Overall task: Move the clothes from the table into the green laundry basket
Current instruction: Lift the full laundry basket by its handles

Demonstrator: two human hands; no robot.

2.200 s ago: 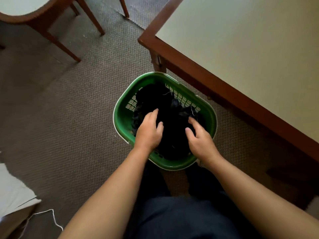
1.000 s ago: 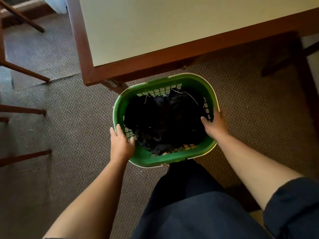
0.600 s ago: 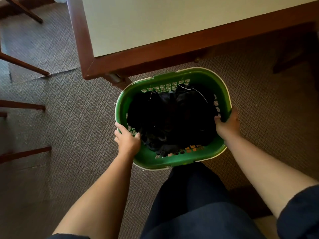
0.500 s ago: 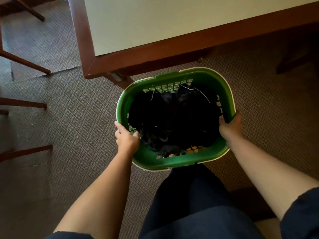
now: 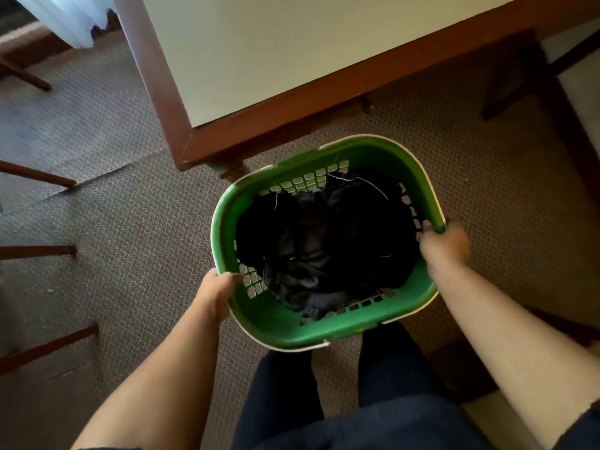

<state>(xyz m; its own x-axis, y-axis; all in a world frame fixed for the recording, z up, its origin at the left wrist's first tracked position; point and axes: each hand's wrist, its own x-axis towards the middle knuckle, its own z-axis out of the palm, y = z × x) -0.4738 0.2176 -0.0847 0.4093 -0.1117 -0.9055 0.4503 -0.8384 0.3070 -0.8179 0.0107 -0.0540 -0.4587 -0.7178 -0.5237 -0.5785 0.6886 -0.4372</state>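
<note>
The green laundry basket [image 5: 285, 329] is in front of my legs, just below the table corner. Dark clothes [image 5: 328, 245] fill its inside, with thin white strings showing on top. My left hand [image 5: 216, 293] grips the basket's left rim, fingers curled over the edge. My right hand [image 5: 446, 243] grips the right rim and is blurred. The table [image 5: 292, 50] has a pale top with a dark wooden frame, and no clothes show on the part in view.
Brown patterned carpet [image 5: 136, 241] covers the floor. Wooden chair legs [image 5: 39, 251] stand at the left. A dark chair frame [image 5: 519, 76] is at the right under the table edge. Pale blue fabric [image 5: 68, 17] hangs at the top left.
Both hands moved from pressing the clothes down to gripping the basket's two rims. The basket has since come up and closer to me, and the view has turned to face the table edge.
</note>
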